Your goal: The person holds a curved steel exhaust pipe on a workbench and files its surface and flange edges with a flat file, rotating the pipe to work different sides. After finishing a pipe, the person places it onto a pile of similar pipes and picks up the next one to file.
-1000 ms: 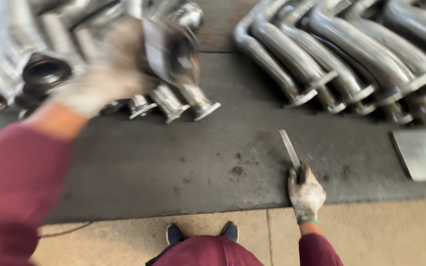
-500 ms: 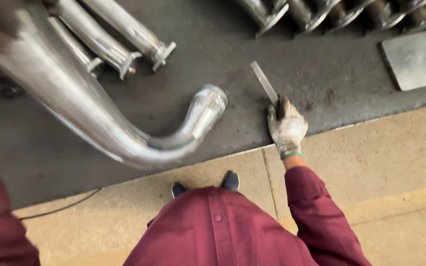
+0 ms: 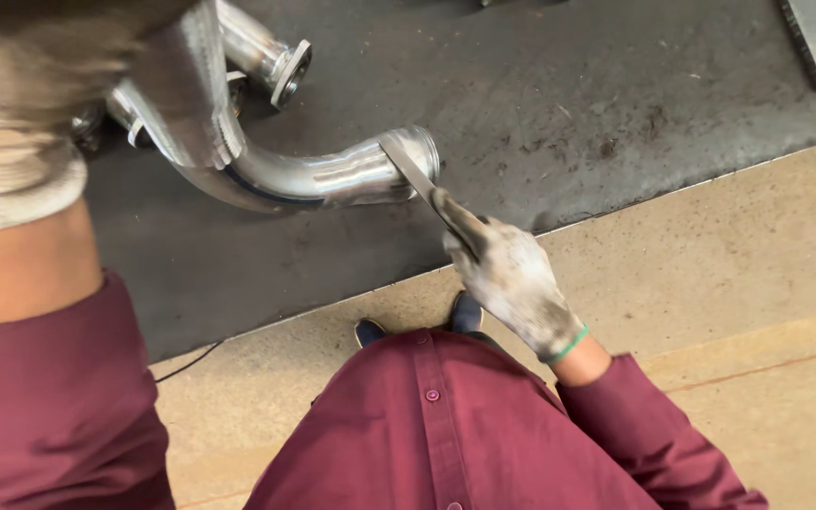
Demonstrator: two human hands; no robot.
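Left hand (image 3: 21,123), gloved, close to camera and blurred, grips bent metal pipe (image 3: 314,175) held over dark mat (image 3: 559,104). Right hand (image 3: 507,279), gloved, closed round flat metal file (image 3: 417,175); file tip lies against pipe's open end. Shoes (image 3: 417,326) near mat's edge.

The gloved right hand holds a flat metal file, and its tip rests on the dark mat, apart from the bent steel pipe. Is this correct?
Not quite. In the head view the right hand does hold the flat metal file, but its tip lies against the open end of the bent steel pipe, not on the dark mat.
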